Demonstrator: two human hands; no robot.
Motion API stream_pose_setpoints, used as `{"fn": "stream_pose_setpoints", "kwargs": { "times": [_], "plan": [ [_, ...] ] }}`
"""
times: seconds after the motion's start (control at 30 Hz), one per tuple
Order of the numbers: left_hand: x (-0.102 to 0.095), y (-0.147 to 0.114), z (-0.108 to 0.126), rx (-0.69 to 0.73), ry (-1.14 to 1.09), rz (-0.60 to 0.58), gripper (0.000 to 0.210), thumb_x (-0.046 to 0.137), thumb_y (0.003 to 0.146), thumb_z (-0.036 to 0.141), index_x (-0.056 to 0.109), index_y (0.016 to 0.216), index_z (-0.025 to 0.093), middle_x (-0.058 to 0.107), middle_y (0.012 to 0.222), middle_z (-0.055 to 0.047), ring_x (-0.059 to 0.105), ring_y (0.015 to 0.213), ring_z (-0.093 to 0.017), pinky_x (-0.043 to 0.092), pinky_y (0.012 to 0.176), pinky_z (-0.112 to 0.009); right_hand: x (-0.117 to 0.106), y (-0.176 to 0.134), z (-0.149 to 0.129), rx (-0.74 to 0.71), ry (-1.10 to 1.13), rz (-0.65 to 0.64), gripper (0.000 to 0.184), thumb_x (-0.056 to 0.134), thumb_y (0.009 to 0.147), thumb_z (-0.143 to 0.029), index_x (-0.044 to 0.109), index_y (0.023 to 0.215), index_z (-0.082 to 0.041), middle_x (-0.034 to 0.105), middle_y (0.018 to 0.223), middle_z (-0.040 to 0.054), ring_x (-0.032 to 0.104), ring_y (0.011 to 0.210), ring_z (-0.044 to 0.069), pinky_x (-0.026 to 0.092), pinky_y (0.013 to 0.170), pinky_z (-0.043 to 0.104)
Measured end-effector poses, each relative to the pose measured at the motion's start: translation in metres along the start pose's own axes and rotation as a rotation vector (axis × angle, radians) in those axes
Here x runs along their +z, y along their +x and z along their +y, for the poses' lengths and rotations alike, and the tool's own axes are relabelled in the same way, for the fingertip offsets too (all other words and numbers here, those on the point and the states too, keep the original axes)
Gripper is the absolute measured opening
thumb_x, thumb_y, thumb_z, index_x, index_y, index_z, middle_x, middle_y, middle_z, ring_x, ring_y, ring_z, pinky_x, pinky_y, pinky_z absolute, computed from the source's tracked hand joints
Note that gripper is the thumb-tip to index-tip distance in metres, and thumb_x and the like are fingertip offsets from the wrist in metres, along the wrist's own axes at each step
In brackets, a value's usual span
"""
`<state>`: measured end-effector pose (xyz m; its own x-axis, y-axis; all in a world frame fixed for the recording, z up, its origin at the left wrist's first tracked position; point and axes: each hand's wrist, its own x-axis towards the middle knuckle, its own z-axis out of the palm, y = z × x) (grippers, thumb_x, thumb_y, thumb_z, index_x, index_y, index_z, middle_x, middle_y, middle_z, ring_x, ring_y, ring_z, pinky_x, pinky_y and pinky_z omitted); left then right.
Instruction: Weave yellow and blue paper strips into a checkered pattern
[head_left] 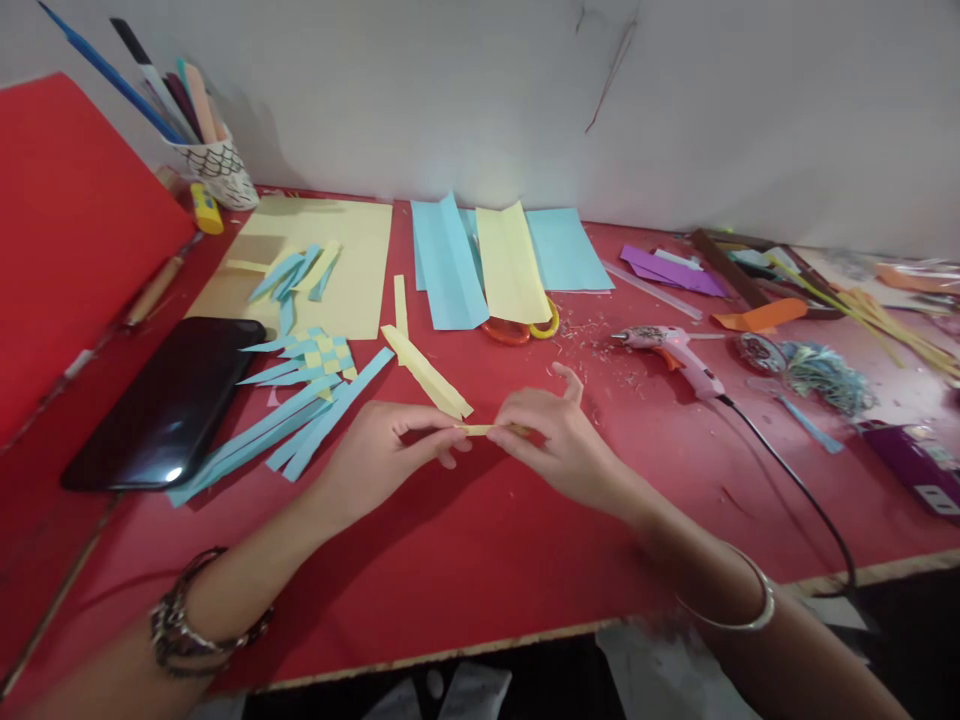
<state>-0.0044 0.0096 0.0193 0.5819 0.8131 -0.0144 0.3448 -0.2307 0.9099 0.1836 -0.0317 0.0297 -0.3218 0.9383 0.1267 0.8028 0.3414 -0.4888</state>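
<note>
Yellow strip (475, 431) in left fingers (439, 442) and right fingers (517, 446)

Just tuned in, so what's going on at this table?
A person's left hand and right hand pinch a narrow yellow paper strip between their fingers, over the red table. More yellow strips lie just beyond the hands; blue strips lie to the left, near a small woven blue-and-yellow piece. The pink glue gun lies off to the right, in neither hand.
</note>
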Motion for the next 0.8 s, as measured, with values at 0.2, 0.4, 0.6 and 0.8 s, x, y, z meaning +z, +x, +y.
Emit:
{"fn": "stream_pose_setpoints", "kwargs": {
  "times": [0.2,0.4,0.6,0.8],
  "plan": [
    [-0.012,0.003,-0.001,-0.028,0.021,0.052,0.020,0.054,0.077,0.033,0.068,0.069,0.021,0.069,0.061,0.002,0.064,0.058,-0.013,0.050,0.062,-0.020,-0.011,0.002,0.013,0.100,0.092,0.031,0.025,0.047,0.084,-0.033,0.056,0.064,-0.019,0.039,0.047,-0.0097,0.034,0.044,0.004,0.025,0.090,0.039],
    [-0.018,0.005,-0.001,-0.059,-0.025,0.111,0.019,0.054,0.075,0.033,0.068,0.068,0.021,0.069,0.061,0.000,0.064,0.059,-0.014,0.052,0.063,-0.022,-0.017,0.006,0.023,0.140,0.152,0.042,0.022,0.047,0.081,-0.030,0.058,0.066,-0.018,0.045,0.050,-0.0054,0.034,0.048,0.007,0.031,0.062,0.025],
    [-0.022,0.006,-0.005,-0.062,-0.009,0.135,0.020,0.055,0.075,0.034,0.066,0.067,0.020,0.069,0.062,0.000,0.063,0.056,-0.013,0.051,0.062,-0.021,-0.018,0.007,0.026,0.161,0.135,0.043,0.021,0.049,0.080,-0.030,0.059,0.066,-0.018,0.041,0.047,-0.0061,0.032,0.046,0.006,0.028,0.056,0.023],
    [-0.027,0.008,-0.010,-0.078,-0.009,0.191,0.019,0.054,0.075,0.033,0.065,0.066,0.020,0.069,0.063,0.000,0.062,0.055,-0.011,0.049,0.060,-0.019,-0.023,0.006,0.032,0.241,0.241,0.165,0.020,0.050,0.077,-0.027,0.056,0.061,-0.017,0.054,0.055,-0.0021,0.045,0.053,0.009,0.034,0.054,0.022]
  ]
}}
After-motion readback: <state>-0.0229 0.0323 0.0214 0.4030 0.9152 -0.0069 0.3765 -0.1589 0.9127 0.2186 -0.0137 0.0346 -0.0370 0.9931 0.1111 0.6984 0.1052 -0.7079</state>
